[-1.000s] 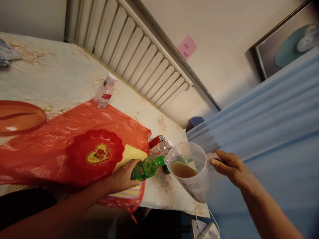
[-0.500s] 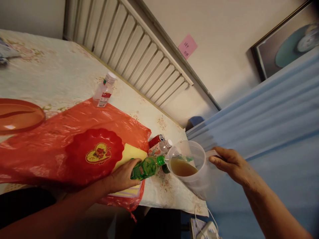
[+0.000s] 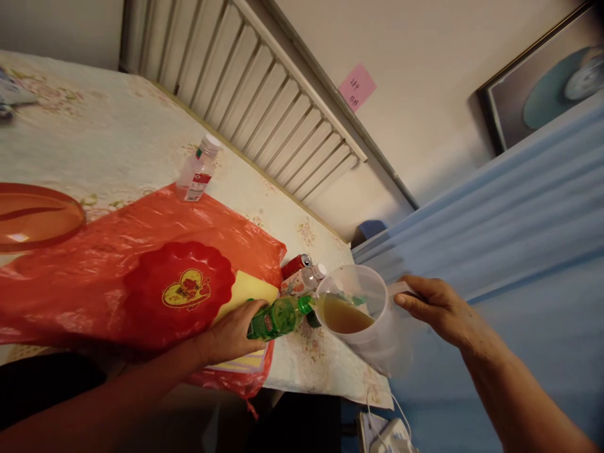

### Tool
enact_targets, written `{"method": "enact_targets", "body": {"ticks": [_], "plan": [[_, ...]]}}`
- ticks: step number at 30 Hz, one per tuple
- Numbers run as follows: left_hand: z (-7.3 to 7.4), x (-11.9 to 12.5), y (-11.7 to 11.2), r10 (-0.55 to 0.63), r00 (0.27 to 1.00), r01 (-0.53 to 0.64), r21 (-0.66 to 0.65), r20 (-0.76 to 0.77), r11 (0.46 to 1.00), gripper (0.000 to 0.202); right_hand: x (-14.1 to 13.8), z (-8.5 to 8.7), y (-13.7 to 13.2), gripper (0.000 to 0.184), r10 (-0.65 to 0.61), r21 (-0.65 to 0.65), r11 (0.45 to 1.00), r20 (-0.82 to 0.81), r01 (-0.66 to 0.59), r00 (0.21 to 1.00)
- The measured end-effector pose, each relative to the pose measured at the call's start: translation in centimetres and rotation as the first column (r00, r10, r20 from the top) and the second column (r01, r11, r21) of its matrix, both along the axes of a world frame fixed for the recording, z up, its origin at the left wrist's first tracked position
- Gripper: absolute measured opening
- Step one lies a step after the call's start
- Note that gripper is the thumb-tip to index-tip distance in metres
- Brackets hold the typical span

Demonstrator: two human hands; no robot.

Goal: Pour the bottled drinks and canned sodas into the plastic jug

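My left hand (image 3: 238, 333) is wrapped round a green plastic bottle (image 3: 283, 316), its open neck tilted toward a clear plastic measuring jug (image 3: 396, 343). By its handle, my right hand (image 3: 436, 308) grips the jug, which leans toward the bottle. Brownish-yellow liquid (image 3: 346, 314) lies in the jug, reaching the spout side at the bottle's mouth. Just behind the bottle stand a clear bottle with a white cap (image 3: 304, 280) and a red can (image 3: 297, 265). Under my left hand is a yellow pad or stack of sheets (image 3: 252, 289).
A red scalloped plate (image 3: 155, 302) lies on a red plastic bag (image 3: 113, 242). Another clear bottle (image 3: 195, 173) stands at the bag's back edge. An orange oval tray (image 3: 42, 217) is at the left. A radiator (image 3: 264, 94) and blue curtain (image 3: 509, 207) border the floral tablecloth (image 3: 113, 138).
The jug has tipped slightly more toward the bottle, and its liquid now reaches nearer the spout. Both hands keep nearly the same places.
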State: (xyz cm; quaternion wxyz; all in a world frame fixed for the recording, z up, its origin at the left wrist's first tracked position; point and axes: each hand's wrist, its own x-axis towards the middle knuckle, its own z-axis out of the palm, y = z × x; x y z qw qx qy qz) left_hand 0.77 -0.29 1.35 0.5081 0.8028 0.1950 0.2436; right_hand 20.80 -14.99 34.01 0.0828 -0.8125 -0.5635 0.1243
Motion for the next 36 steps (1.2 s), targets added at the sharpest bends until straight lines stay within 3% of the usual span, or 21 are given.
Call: {"method": "enact_targets", "body": {"ticks": [15,36], "plan": [[2.0,-0.4,-0.1,-0.018,0.996,0.016,-0.023,-0.088,1.000,0.065,-0.4,0.3,0.3,0.037,0.023,0.036,0.999,0.028,-0.024,0.999],[0.8,-0.2,-0.1,-0.018,0.998,0.017,-0.017,-0.060,1.000,0.069,-1.0,0.6,0.5,0.037,0.032,0.015,0.999,0.045,-0.032,0.998]]}}
